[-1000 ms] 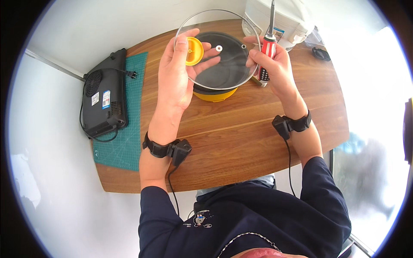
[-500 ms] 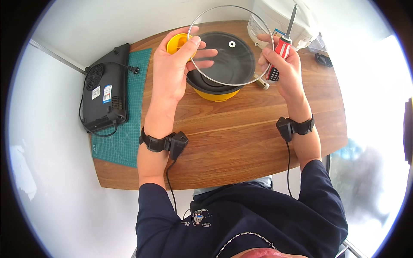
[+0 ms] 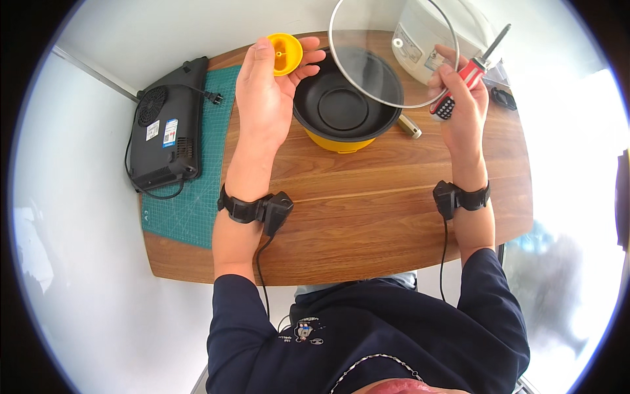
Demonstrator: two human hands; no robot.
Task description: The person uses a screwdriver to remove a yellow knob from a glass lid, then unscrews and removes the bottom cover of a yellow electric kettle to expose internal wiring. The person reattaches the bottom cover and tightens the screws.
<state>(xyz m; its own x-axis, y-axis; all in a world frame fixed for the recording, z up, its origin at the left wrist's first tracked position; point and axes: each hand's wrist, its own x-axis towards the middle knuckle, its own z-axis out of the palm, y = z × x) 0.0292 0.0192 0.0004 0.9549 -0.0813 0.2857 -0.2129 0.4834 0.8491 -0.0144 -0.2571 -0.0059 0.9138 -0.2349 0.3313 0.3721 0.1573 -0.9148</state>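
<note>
Glass lid (image 3: 387,60) is held raised toward one o'clock, its rim pinched by the right hand (image 3: 462,98), in whose curled fingers a red-handled screwdriver (image 3: 470,74) is also clasped. Near twelve, a round yellow knob (image 3: 285,55) is held by the half-open left hand (image 3: 266,92). Below the lid, a black-lined pan (image 3: 343,109) is seen.

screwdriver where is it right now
In the head view's upper right, the screwdriver is in the right hand, just right of the glass lid.
</note>
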